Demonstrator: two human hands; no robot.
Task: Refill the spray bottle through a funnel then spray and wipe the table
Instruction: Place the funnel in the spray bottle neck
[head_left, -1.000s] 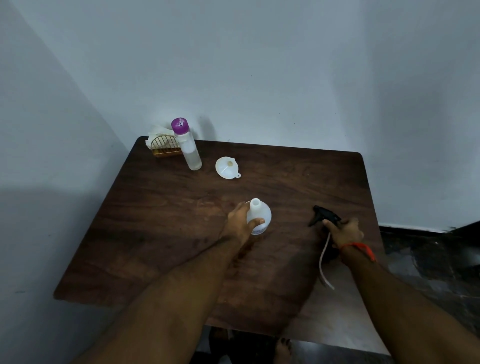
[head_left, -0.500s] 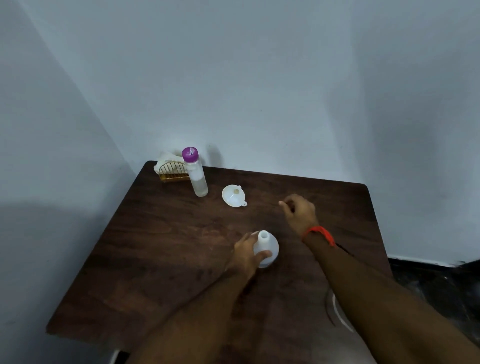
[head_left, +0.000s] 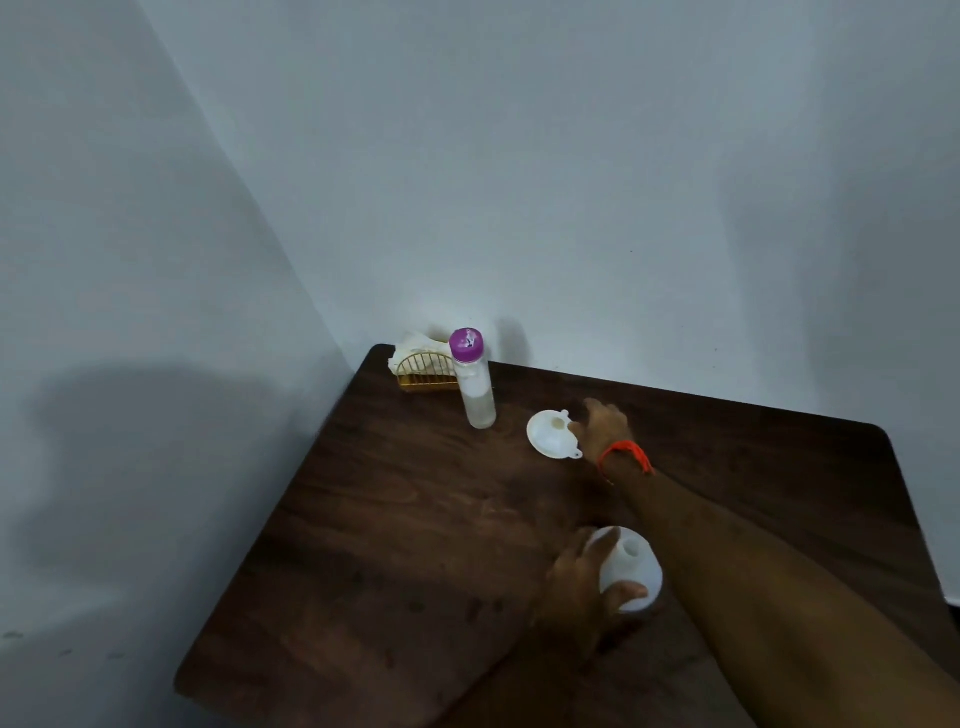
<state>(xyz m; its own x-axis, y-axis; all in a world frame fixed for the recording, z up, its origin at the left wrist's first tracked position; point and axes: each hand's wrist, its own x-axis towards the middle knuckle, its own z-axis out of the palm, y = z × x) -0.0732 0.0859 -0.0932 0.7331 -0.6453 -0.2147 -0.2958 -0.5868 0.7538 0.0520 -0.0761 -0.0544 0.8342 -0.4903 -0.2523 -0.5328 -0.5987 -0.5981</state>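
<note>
The white spray bottle (head_left: 635, 566) stands with its neck uncapped on the dark wooden table (head_left: 415, 519). My left hand (head_left: 579, 577) grips the bottle from its left side. A white funnel (head_left: 549, 434) lies on the table farther back. My right hand (head_left: 602, 423), with an orange band at the wrist, reaches over the table, and its fingertips touch the funnel's right edge. Whether they pinch it is not clear. A clear refill bottle (head_left: 477, 387) with a purple cap stands left of the funnel. The spray head is out of view.
A gold wire holder (head_left: 425, 375) with white tissues sits in the table's back left corner, behind the refill bottle. Pale walls close in on the table at the back and left. The table's right edge runs near the frame's right side.
My right hand has left the black spray head at the table's right side and crossed to the funnel. The view has tilted up and left. My left hand stays on the bottle.
</note>
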